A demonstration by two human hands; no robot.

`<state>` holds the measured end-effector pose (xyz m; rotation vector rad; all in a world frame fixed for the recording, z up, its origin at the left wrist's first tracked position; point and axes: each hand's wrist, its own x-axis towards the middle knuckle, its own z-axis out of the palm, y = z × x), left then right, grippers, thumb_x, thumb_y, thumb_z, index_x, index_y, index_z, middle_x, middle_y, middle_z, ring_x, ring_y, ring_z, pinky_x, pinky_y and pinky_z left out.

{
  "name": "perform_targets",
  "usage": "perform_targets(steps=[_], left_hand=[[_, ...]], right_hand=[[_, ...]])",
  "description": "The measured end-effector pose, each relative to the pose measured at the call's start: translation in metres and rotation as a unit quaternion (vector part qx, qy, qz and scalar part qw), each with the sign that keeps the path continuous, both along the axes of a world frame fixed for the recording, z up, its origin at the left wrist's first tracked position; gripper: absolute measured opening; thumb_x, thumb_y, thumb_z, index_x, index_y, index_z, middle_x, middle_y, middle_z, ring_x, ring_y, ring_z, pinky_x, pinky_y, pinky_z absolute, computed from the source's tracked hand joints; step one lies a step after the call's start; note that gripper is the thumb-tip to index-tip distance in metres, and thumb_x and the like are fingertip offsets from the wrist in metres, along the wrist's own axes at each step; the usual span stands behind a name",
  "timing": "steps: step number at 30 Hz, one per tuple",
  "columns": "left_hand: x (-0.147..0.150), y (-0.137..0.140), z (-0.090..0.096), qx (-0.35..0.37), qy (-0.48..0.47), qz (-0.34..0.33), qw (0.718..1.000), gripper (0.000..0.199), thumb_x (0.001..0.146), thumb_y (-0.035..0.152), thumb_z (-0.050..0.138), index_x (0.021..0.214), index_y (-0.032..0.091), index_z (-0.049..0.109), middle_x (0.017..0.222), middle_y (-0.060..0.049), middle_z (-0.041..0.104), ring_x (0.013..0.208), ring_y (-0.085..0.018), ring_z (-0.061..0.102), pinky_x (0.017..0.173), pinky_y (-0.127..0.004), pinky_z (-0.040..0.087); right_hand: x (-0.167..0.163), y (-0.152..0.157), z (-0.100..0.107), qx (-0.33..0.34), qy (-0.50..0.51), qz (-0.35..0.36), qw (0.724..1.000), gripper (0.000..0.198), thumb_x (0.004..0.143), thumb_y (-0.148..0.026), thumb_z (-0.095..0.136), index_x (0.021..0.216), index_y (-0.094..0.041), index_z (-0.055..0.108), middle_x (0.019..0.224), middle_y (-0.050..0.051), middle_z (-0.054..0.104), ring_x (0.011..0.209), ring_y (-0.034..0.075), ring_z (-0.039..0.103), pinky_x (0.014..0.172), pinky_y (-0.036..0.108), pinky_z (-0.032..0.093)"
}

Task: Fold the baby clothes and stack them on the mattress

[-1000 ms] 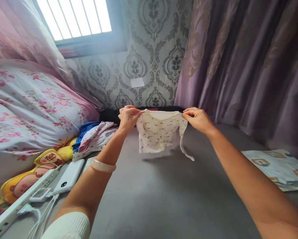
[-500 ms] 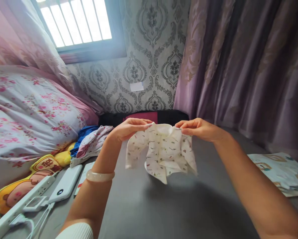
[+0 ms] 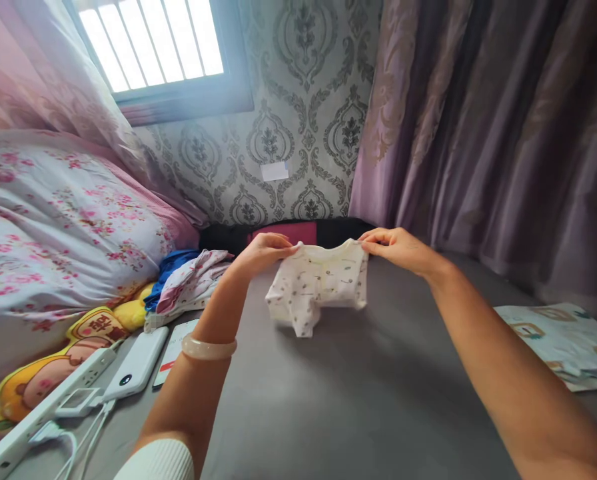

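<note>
Nearest on the left I note a white power strip (image 3: 38,413) with cables, a white power bank (image 3: 136,365) and a phone with a red-marked screen (image 3: 171,352), all lying on the grey bed sheet (image 3: 328,413). A yellow plush cushion (image 3: 53,367) sits against the pink floral quilt (image 3: 53,233). Near right, a pale printed cloth (image 3: 558,340) lies flat on the sheet.

Further out, the left hand (image 3: 263,252), with a pale bangle (image 3: 208,348) at its wrist, is pinched shut on the left shoulder of a small white patterned baby shirt (image 3: 318,283). The right hand (image 3: 396,248) is likewise closed on the right shoulder. Both hands stand about equally far out, so neither is nearer. The shirt's top edge runs left to right between them; the body hangs below and toward me, its lower left part touching or just above the sheet.

Left of the shirt lies a heap of pink-and-blue clothes (image 3: 188,283). Beyond are a dark bolster with a red centre (image 3: 283,233), damask wallpaper (image 3: 303,100), a barred window (image 3: 153,40) and mauve curtains (image 3: 503,133).
</note>
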<state>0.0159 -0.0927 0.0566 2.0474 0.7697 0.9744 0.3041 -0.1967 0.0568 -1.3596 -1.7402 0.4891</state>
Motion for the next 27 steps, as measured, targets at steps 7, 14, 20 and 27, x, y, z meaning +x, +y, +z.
perform_targets(steps=[7,14,20,27], left_hand=[[0.001,0.001,-0.003,-0.096,-0.034,-0.016,0.995,0.034,0.06,0.046,0.078,0.074,0.015,0.074,0.078,-0.006,0.071,0.079,-0.018,0.063,0.07,-0.028,0.046],[0.001,0.004,-0.004,-0.109,-0.091,-0.062,0.988,0.034,0.064,0.043,0.077,0.086,0.016,0.075,0.09,-0.008,0.072,0.083,-0.018,0.062,0.077,-0.03,0.045],[0.002,0.014,-0.015,-0.103,-0.106,0.007,0.989,0.036,0.063,0.047,0.076,0.078,0.014,0.073,0.075,-0.005,0.07,0.069,-0.014,0.059,0.065,-0.025,0.041],[0.01,0.016,-0.021,-0.092,-0.144,0.036,0.985,0.039,0.064,0.049,0.074,0.079,0.013,0.07,0.07,-0.003,0.067,0.062,-0.012,0.055,0.057,-0.023,0.038]], right_hand=[[0.003,0.0,-0.001,-0.001,0.016,-0.033,0.999,0.044,0.068,-0.061,0.067,0.075,-0.018,0.073,0.094,0.006,0.069,0.089,0.022,0.061,0.079,0.032,0.046],[0.005,0.0,-0.002,-0.022,0.078,0.002,0.997,0.045,0.064,-0.061,0.07,0.079,-0.019,0.073,0.095,0.005,0.069,0.09,0.021,0.06,0.082,0.033,0.047],[0.011,0.016,-0.014,0.012,0.126,-0.043,0.991,0.046,0.06,-0.06,0.073,0.079,-0.018,0.073,0.092,0.005,0.069,0.082,0.018,0.06,0.079,0.032,0.047],[0.01,0.03,-0.018,0.049,0.116,-0.099,0.987,0.044,0.064,-0.059,0.069,0.077,-0.017,0.07,0.075,0.004,0.069,0.068,0.016,0.058,0.063,0.027,0.046]])
